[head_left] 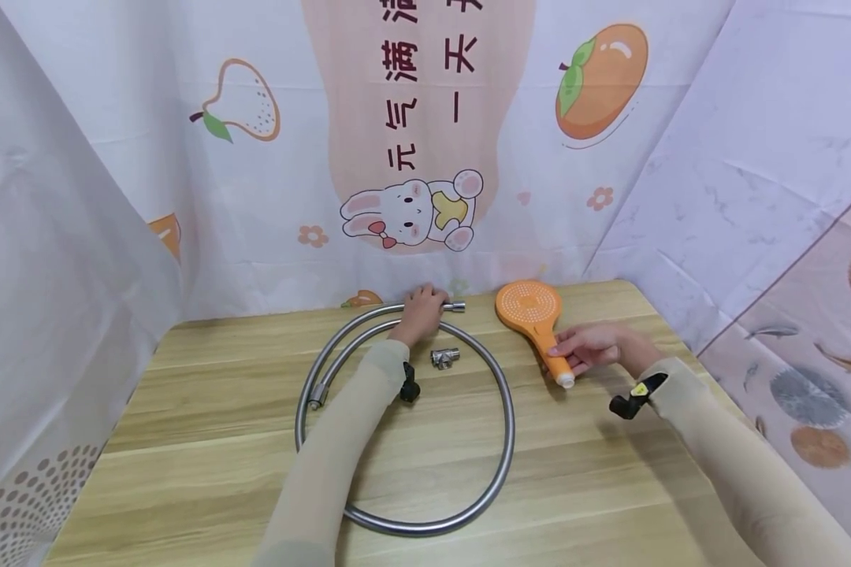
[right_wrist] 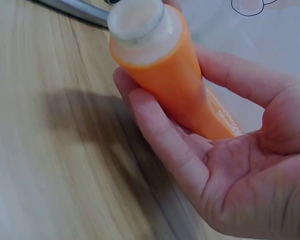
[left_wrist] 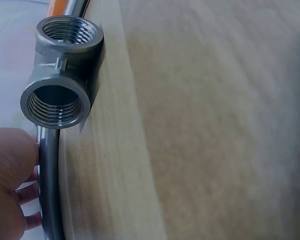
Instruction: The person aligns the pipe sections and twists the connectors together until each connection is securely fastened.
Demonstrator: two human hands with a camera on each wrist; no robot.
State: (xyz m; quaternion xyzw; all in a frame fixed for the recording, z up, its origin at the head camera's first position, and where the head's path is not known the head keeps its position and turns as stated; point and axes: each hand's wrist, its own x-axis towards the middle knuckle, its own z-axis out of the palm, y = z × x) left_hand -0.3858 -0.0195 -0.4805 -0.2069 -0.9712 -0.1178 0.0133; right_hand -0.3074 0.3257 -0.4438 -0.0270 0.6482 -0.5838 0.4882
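Observation:
My left hand [head_left: 421, 315] is at the far side of a coiled metal shower hose [head_left: 508, 425], its fingers curled round the tube [left_wrist: 50, 185] just short of a chrome end fitting [head_left: 457, 306]. An orange shower head [head_left: 529, 304] is in my right hand [head_left: 590, 345]; thumb and fingers grip its handle [right_wrist: 165, 85], and its white threaded end [right_wrist: 136, 20] points toward the near side. Inside the hose loop, close to my left wrist, lies a small metal tee fitting [head_left: 444, 358], whose threaded openings show in the left wrist view.
The hose's other end [head_left: 317, 396] lies at the left within the coil. Everything is on a wood-grain table [head_left: 198, 457]. A printed curtain [head_left: 255, 205] hangs right behind its far edge, with more cloth at both sides.

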